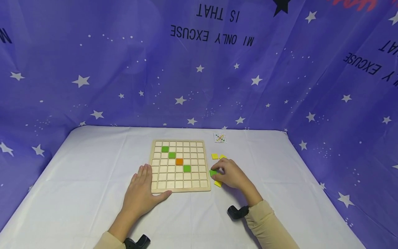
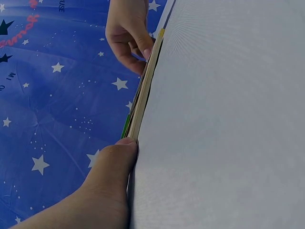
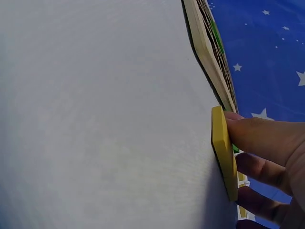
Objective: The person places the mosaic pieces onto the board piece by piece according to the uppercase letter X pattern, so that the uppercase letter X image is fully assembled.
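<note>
A square wooden grid board (image 1: 181,190) lies flat on the table with three green tiles (image 1: 172,155) and one orange tile (image 1: 179,161) in a diagonal line of cells. My left hand (image 1: 140,190) rests at its near left corner, fingers straight along the left side and thumb on the near edge. Just off the board's right side, my right hand (image 1: 230,174) pinches a loose green tile (image 1: 212,173) between thumb and fingers. A yellow tile (image 3: 223,148) lies right by that thumb, hiding most of the green one in the right wrist view.
Two more yellow tiles lie beyond my right hand, one of them (image 1: 215,156) in full view and the other partly behind the fingers. A small printed pattern card (image 1: 220,138) lies farther back. Starry blue cloth (image 1: 186,86) hangs behind the white-covered table (image 1: 93,193).
</note>
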Tool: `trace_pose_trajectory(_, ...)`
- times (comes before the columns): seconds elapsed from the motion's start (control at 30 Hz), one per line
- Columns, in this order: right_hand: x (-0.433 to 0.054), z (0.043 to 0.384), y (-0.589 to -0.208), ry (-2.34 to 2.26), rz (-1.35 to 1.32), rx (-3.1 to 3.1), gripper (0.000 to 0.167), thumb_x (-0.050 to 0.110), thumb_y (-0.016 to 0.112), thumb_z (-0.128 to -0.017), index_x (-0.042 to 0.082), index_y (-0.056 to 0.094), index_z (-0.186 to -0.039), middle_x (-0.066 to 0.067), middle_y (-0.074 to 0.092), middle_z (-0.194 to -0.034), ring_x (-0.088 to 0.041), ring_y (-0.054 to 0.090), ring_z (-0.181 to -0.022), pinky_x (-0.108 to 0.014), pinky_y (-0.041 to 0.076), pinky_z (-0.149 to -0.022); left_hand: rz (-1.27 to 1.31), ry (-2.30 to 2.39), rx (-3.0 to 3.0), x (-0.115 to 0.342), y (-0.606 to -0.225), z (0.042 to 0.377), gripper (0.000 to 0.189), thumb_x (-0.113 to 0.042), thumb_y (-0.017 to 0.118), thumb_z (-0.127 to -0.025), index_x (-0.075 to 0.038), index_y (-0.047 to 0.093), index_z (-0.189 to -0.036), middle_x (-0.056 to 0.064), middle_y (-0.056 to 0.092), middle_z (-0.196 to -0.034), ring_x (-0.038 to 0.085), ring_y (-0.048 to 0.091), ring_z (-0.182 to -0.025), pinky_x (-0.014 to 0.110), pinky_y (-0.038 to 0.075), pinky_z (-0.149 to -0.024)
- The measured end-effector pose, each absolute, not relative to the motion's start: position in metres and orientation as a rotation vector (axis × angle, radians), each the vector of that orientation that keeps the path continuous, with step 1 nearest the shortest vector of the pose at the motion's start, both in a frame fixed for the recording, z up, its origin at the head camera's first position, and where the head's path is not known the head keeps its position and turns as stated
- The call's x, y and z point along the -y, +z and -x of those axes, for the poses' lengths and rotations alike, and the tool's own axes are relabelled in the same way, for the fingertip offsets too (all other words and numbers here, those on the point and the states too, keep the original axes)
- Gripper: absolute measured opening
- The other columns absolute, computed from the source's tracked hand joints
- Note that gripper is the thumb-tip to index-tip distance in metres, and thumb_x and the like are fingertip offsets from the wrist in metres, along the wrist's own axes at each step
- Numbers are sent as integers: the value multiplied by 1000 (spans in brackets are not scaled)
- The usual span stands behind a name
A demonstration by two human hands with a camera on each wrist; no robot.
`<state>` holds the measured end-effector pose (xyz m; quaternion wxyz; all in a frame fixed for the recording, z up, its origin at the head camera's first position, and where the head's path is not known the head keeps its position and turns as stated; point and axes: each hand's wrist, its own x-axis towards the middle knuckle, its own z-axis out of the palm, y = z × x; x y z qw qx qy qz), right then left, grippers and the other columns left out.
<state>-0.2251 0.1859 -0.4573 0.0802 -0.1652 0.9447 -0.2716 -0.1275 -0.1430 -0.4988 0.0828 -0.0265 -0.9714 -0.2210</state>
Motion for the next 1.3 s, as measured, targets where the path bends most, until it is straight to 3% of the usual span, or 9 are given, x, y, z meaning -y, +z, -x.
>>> trace_pose_trajectory(0.13,-185,227,-460,-836,514,-2839,21,26,83,-81,27,72,-99,10,67,-111,-17,56,-109,-40,47,-98,79,-662,2900,143,-499,128,129,-80,64,-73,13,21,-152,29,24,-160,45,22,-150,58,20,-122)
trace_pose_trajectory(0.37,-184,230,-464,-962,539,-2786,14,21,77,-87,24,68,-97,7,63,-86,-13,55,-82,-29,48,-75,76,-669,2901,143,-499,127,129,-79,65,-73,13,21,-152,30,24,-160,45,21,-150,58,19,-122)
trace_pose_trajectory(0.53,-180,230,-465,-1089,530,-2790,12,19,74,-90,25,67,-98,7,61,-82,-12,55,-73,-23,48,-60,73,-675,2904,143,-498,127,129,-79,65,-73,12,21,-152,29,23,-160,45,21,-150,58,19,-122)
trace_pose_trajectory(0.77,-160,226,-461,-1248,556,-2751,11,18,72,-91,22,69,-101,7,66,-89,-12,60,-75,-24,52,-61,79,-664,2901,143,-498,127,129,-79,65,-73,13,21,-152,29,24,-160,45,22,-150,58,20,-122)
trace_pose_trajectory(1.3,-130,216,-467,-1154,624,-2682,10,25,74,-90,26,70,-100,9,63,-81,-10,57,-70,-23,49,-59,77,-656,2901,144,-501,128,130,-82,62,-73,12,21,-152,29,25,-160,44,22,-150,58,20,-122)
